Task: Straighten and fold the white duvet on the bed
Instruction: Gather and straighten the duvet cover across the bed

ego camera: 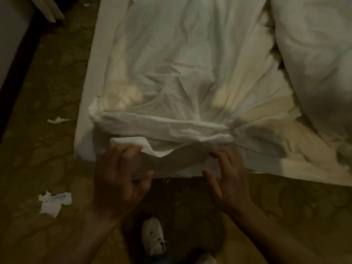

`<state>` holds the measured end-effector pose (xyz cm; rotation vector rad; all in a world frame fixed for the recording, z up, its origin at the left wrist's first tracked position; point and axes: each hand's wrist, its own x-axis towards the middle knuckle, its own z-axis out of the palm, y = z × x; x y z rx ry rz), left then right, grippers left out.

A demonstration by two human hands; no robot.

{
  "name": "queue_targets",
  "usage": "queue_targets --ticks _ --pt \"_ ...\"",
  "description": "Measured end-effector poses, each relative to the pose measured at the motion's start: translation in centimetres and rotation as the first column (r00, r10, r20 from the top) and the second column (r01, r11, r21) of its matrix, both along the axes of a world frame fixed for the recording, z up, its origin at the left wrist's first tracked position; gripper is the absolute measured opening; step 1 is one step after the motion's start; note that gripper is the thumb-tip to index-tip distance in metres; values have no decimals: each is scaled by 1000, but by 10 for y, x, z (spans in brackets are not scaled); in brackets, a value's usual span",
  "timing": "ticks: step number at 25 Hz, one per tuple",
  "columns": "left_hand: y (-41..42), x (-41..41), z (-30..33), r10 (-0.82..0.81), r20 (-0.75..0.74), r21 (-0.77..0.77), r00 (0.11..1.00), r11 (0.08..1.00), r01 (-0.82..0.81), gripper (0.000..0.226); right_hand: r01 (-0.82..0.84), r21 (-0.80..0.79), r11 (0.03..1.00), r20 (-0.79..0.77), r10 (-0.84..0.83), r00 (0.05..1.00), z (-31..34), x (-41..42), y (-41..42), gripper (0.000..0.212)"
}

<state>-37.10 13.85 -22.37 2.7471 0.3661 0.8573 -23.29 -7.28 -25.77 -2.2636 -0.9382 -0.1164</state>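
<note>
Our left hand (118, 174) and right hand (226, 176) pinch the duvet (181, 77) hem at the bed (85, 111) foot (tissue scraps (54, 202) litter the carpet (47, 159)).

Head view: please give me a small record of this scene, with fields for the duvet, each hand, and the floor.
duvet: white duvet, wrinkled, near edge rolled at the bed's foot
left hand: left hand grips the cloth edge
right hand: right hand grips the same edge
floor: patterned carpet with crumpled tissues
shoe: white shoe below the hands
</note>
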Motion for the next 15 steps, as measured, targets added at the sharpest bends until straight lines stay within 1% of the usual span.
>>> queue_targets --ticks 2,3,4,6,8,10,13,15 --pt "-3 -17 -14 16 -65 -131 998 991 -25 53 -46 -61 997 -12 45 999 -8 -4 8 72" --pt "-1 -19 -17 21 -103 -162 994 986 -38 57 -77 -75 994 -21 76 997 -8 -5 18 74" --pt "1 -16 -18 19 -125 -177 992 983 -41 60 -100 -91 991 -37 97 995 -6 -7 28 75" --pt "7 -3 -14 -12 -134 -175 991 984 -12 67 -92 -148 985 -48 86 995 -5 -6 46 81" --pt "13 11 -14 -28 -144 -104 989 995 13 76 -56 -221 974 -22 53 998 -8 -2 61 88" --pt "22 23 -20 -12 -197 5 980 1000 13 84 -33 -281 959 -17 29 999 -15 4 74 95" --pt "46 39 -30 -15 -253 114 967 992 45 97 31 -248 968 44 -21 999 -30 15 80 95" --pt "72 56 -34 -8 -250 193 968 979 58 98 57 -237 970 107 -33 994 -36 23 82 91"
